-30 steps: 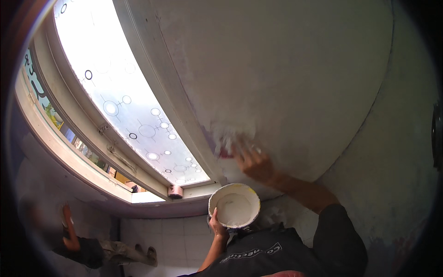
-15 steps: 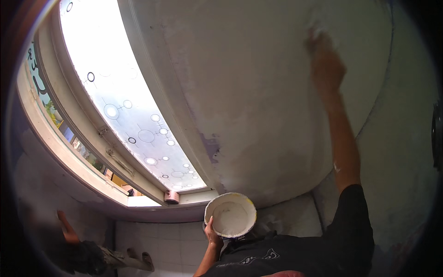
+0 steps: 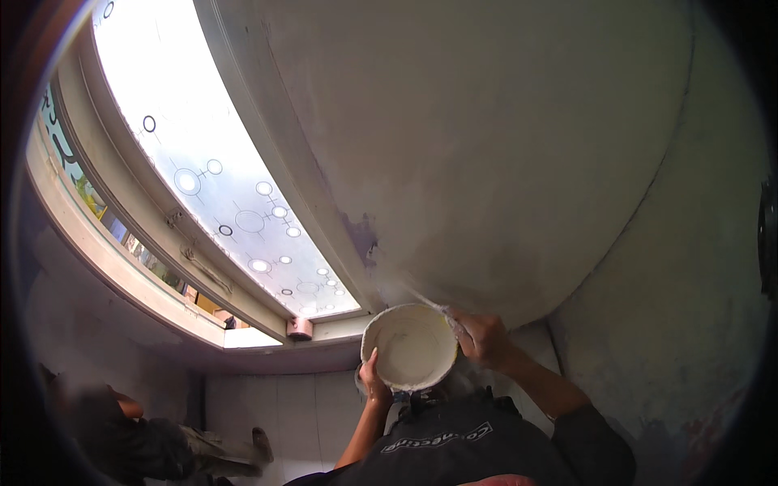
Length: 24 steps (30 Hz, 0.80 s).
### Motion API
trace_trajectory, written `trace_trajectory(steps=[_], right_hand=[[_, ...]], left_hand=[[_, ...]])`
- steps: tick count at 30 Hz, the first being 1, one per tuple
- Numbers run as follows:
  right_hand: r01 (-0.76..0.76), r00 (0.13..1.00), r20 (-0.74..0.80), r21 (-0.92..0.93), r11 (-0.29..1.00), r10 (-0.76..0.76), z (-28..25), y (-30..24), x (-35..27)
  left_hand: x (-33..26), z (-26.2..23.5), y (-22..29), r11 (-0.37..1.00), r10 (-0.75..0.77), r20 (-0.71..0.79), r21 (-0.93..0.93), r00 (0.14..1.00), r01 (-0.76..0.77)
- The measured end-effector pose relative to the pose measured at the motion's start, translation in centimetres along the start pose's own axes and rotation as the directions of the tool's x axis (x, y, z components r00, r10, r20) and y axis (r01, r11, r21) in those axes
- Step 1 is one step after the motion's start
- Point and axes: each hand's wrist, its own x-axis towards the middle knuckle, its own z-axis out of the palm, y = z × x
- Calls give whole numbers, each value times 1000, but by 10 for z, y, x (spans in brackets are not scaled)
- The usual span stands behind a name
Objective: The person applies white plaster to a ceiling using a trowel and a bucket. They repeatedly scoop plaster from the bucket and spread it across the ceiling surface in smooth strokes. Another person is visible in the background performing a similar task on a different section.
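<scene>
A round white bucket (image 3: pixel 444 350) is tilted towards me at chest height, with pale, wet-looking putty (image 3: pixel 405 347) inside. My left hand (image 3: pixel 374 381) grips its left side, thumb over the rim and fingers mostly hidden behind. Close to the bucket's upper right rim, my right hand (image 3: pixel 484 338) is closed round a putty knife (image 3: pixel 426 299). The thin, whitish blade points left above the rim, slightly blurred; whether it touches the rim I cannot tell. Ahead stands a wall (image 3: pixel 502 162) coated pale grey, with a bare purplish patch (image 3: pixel 362 235) beside the window frame.
A bright window (image 3: pixel 227 162) with circle patterns on its pane runs along the left. A small pinkish block or cup (image 3: pixel 300 328) sits at its sill corner. Lower left, another person (image 3: pixel 154 445) is nearby. Light tiles (image 3: pixel 308 413) cover the floor.
My right hand has come down from high on the wall to the bucket's right rim, bringing the putty knife. The bucket, still in my left hand, sits slightly higher in view.
</scene>
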Motion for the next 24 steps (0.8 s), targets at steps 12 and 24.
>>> trace_trajectory(steps=[12,24], right_hand=[[-78,935,284,-426,901,215,14,-8,-32],[-205,970,153,107,973,187,25,-16,-30]], left_hand=[[-5,65,20,944,203,269,200,941,-260],[-11,93,28,933,289,213,156,933,-324]])
